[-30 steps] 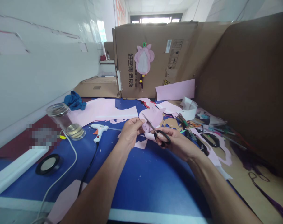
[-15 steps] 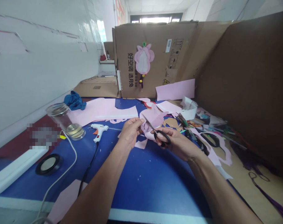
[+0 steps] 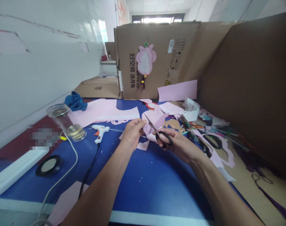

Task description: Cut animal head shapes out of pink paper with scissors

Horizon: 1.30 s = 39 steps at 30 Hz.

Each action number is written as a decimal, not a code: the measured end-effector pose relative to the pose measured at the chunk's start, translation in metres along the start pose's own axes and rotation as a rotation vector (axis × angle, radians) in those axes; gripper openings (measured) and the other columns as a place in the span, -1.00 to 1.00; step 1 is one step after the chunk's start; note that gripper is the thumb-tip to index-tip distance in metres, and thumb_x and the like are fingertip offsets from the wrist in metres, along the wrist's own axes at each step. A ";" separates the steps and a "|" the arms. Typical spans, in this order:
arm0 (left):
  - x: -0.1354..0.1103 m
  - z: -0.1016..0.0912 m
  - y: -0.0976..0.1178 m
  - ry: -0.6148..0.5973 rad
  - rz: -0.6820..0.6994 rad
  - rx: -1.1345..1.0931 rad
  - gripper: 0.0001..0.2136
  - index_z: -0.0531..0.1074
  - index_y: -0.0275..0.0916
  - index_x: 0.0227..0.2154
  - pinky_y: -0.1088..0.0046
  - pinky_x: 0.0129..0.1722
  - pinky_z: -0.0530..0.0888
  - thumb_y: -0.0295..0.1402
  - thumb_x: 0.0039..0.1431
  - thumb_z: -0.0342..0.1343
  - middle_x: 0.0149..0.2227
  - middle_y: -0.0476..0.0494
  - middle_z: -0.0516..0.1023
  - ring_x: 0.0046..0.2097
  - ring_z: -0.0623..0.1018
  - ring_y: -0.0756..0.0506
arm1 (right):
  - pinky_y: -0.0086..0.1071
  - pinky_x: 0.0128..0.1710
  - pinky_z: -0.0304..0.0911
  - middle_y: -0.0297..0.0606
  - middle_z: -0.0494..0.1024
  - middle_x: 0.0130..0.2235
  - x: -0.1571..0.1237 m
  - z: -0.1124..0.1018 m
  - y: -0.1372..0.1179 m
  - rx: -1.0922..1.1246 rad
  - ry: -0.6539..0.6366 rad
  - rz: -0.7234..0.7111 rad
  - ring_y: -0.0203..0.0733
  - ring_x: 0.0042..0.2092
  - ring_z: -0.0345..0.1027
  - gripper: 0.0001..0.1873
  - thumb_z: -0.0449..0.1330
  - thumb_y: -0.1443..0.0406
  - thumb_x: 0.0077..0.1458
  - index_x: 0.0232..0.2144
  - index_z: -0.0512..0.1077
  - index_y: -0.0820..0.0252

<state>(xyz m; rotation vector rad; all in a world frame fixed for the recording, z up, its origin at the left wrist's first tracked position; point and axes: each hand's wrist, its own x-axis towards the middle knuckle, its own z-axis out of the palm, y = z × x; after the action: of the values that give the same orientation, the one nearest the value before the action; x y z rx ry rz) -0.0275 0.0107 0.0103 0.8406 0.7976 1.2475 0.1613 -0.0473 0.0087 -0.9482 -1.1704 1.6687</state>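
Over the blue table (image 3: pixel 143 182), my left hand (image 3: pixel 133 133) pinches the left edge of a pink paper piece (image 3: pixel 157 116). Black-handled scissors (image 3: pixel 165 138) are in my right hand (image 3: pixel 178 143), fingers through the handles. Their blades lie across the pink paper, pointing up and left towards my left thumb. Part of the paper is hidden behind the blades and my fingers. Below it, a pink paper scrap (image 3: pixel 143 145) lies on the table.
Left of my hands lie a white glue gun (image 3: pixel 100 132), a clear jar (image 3: pixel 68 122), black tape (image 3: pixel 48 165) and a blue cloth (image 3: pixel 75 101). Paper cut-outs and tools clutter the right. A cardboard box (image 3: pixel 180 69) stands behind, with a pink paper flower (image 3: pixel 145 61) on it.
The scissor blades have shifted very slightly on the pink paper, and the paper has turned a little. Both hands keep nearly the same place and hold.
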 end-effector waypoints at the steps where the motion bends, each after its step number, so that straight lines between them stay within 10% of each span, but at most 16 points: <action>1: 0.000 0.000 0.000 -0.001 0.000 0.003 -0.76 0.44 -0.25 -0.50 0.40 -0.38 0.44 -0.32 -0.09 0.42 -0.50 -0.06 0.53 -0.47 0.49 -0.02 | -0.44 -0.42 0.08 -0.32 0.47 -0.40 0.000 -0.001 0.000 -0.003 -0.002 0.003 -0.31 -0.38 0.24 -0.55 0.55 0.00 -0.03 -0.23 0.60 0.16; 39: -0.004 0.000 0.005 -0.029 -0.006 0.004 -0.73 0.38 -0.22 -0.57 0.43 -0.38 0.38 -0.31 -0.10 0.41 -0.56 0.02 0.41 -0.50 0.39 0.02 | -0.43 -0.43 0.09 -0.33 0.46 -0.41 0.000 -0.002 -0.001 0.020 -0.004 0.017 -0.31 -0.40 0.23 -0.56 0.55 0.02 -0.03 -0.21 0.63 0.16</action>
<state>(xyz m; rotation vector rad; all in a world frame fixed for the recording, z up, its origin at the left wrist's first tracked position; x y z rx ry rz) -0.0300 0.0076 0.0146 0.8573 0.7785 1.2264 0.1630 -0.0468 0.0091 -0.9451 -1.1491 1.6937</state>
